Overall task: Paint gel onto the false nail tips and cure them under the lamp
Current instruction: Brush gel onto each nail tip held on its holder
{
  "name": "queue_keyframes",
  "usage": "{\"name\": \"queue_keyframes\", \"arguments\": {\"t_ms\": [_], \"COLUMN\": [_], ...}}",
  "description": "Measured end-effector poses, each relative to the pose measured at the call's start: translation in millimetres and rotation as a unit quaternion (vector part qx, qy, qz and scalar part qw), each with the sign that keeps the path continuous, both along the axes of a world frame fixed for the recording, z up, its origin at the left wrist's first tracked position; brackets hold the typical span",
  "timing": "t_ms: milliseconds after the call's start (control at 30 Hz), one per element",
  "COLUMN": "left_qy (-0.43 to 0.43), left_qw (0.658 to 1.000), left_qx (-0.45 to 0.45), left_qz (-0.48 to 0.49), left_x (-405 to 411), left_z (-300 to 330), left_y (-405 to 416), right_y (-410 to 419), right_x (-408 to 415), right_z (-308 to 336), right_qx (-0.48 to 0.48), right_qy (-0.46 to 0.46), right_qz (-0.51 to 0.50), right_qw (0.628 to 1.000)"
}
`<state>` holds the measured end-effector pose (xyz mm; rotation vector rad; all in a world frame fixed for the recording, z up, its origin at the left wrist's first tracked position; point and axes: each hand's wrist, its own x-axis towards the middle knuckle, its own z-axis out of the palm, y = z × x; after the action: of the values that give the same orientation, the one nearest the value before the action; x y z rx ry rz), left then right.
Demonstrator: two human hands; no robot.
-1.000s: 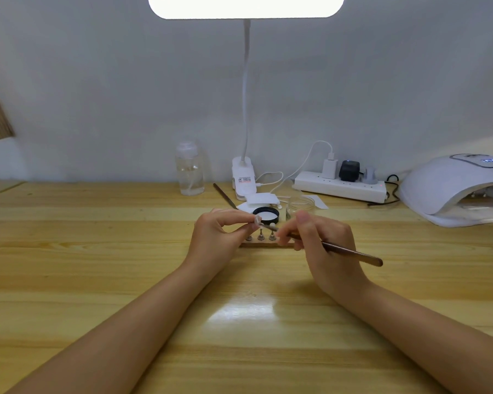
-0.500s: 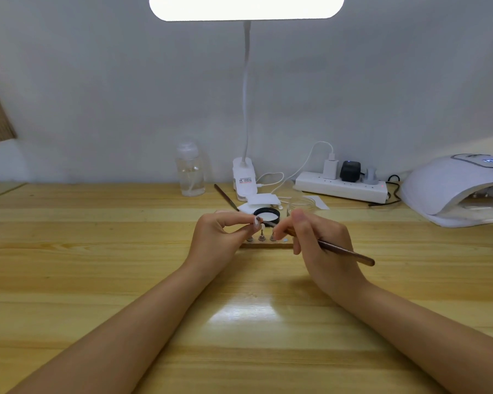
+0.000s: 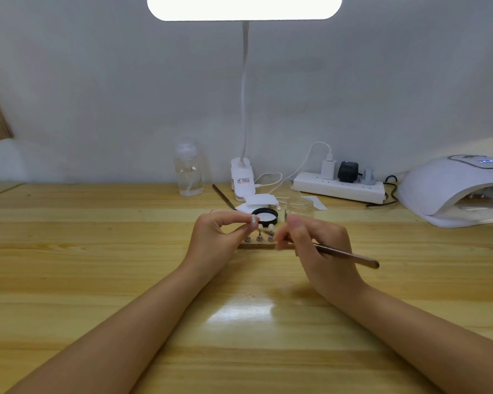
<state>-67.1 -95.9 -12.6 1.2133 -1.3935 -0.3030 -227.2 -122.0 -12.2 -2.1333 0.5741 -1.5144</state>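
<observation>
Drawing brush [image 3: 345, 254] back from nail tip [image 3: 254, 220], right hand [image 3: 316, 245] blurred

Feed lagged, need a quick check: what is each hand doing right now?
Left hand: fingers pinch a false nail tip on its stand.
Right hand: fingers grip the brush.

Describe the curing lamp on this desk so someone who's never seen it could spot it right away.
Follow the wooden desk to its far right edge, past the white power strip by the wall. There sits the curing lamp: a low white dome, its open mouth facing left toward the hands. Unlike the tall gooseneck desk lamp, it has a small lit display on top.
</observation>
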Motion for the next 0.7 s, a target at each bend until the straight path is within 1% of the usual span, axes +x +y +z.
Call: {"name": "queue_keyframes", "arguments": {"t_ms": [67, 133, 200, 300, 567, 700], "left_qy": [-0.026, -0.077, -0.125, -0.161, -0.132, -0.137], "left_qw": [1.000, 0.997, 0.991, 0.986, 0.990, 0.990], "left_qx": [-0.006, -0.023, -0.042, -0.051, -0.039, -0.023], "left_qz": [0.010, 0.019, 0.020, 0.014, 0.007, -0.001], "left_x": [-0.7, -2.8, -4.6, -4.1, -6.1, -6.0], "left_z": [0.2, -0.1, -1.5, -2.7, -0.2, -0.8], "left_y": [0.4, 0.8, 1.0, 0.2, 2.0, 2.2], "right_y": [-1.4, -4.7, -9.1, -13.4, -15.8, -16.5], "right_x": [0.3, 0.4, 1.2, 2.1, 1.8, 0.6], "right_z": [2.8, 3.1, 0.7, -2.6, -3.6, -3.9], "right_qx": [-0.048, -0.071, -0.073, -0.084, -0.110, -0.133], "right_qy": [0.012, 0.033, 0.063, 0.094, 0.097, 0.097], "right_qz": [-0.056, -0.103, -0.115, -0.106, -0.082, -0.079], "right_qw": [0.997, 0.992, 0.989, 0.986, 0.986, 0.983]}}
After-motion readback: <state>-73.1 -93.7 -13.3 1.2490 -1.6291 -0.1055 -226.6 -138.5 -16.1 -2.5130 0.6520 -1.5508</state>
